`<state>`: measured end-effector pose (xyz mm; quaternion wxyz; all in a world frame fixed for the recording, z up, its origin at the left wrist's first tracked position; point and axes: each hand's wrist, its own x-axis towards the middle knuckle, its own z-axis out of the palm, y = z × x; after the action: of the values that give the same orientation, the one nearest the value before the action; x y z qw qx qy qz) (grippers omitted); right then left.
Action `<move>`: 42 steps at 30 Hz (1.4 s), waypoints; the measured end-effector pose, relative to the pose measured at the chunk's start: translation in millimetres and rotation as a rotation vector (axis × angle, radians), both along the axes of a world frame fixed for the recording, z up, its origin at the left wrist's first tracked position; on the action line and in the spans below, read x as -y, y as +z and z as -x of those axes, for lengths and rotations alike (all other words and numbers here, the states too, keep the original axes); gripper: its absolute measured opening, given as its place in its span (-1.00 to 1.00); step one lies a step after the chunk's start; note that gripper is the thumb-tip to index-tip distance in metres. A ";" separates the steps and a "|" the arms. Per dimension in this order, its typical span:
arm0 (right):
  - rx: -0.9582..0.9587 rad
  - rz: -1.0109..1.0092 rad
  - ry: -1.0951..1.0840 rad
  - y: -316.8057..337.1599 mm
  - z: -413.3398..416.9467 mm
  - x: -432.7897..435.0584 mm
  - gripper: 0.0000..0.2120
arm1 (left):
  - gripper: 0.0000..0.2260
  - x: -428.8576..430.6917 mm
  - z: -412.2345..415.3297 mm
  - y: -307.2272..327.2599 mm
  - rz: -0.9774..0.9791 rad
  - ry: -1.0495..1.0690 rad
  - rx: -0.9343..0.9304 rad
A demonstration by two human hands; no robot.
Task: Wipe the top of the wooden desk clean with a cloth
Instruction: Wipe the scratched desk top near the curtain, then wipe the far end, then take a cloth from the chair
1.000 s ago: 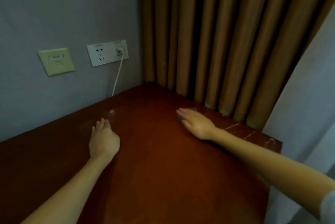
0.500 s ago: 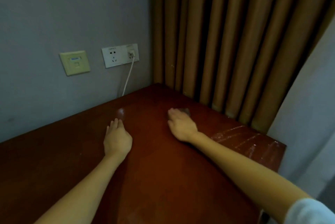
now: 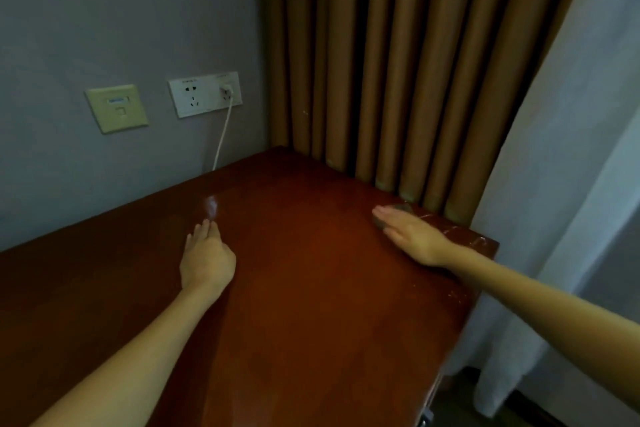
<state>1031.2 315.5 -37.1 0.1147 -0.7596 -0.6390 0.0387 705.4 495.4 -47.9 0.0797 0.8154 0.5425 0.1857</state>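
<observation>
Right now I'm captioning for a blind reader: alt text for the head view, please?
A right hand presses a dark cloth flat on a wooden desk near its right edge; the left hand rests flat mid-desk. Behind are a brown curtain and a socket with a white cable.

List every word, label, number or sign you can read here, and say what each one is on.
Nothing can be read.
On the white socket plate: small print above the sockets, too blurred to read.
On the beige wall plate: a small label strip, too blurred to read.
No text shows on the wooden desk, the cloth or the curtains.
</observation>
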 end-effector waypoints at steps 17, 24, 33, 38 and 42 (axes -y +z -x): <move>0.053 -0.043 0.162 -0.8 157.6 -26.9 -0.50 | -0.54 2.0 -1.0 3.9 0.036 0.013 -0.002; -0.001 -0.060 0.262 1.7 113.9 83.6 -0.52 | -0.54 3.1 1.2 2.1 0.061 -0.008 -0.031; -0.107 0.092 -0.356 6.5 -58.2 29.3 -0.52 | -0.55 38.0 -9.4 -4.1 0.029 -0.074 -0.028; -0.018 0.033 -0.384 9.7 -4.6 -9.5 -0.51 | -0.55 72.1 -30.8 -2.1 0.025 -0.127 -0.026; 0.047 0.021 -0.070 4.3 86.4 4.4 -0.50 | -0.55 90.7 -41.3 -0.5 0.010 -0.175 -0.030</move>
<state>944.9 311.1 -32.8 0.0930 -0.7834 -0.6141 0.0236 746.7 404.7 -48.5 0.0913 0.8620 0.4711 0.1630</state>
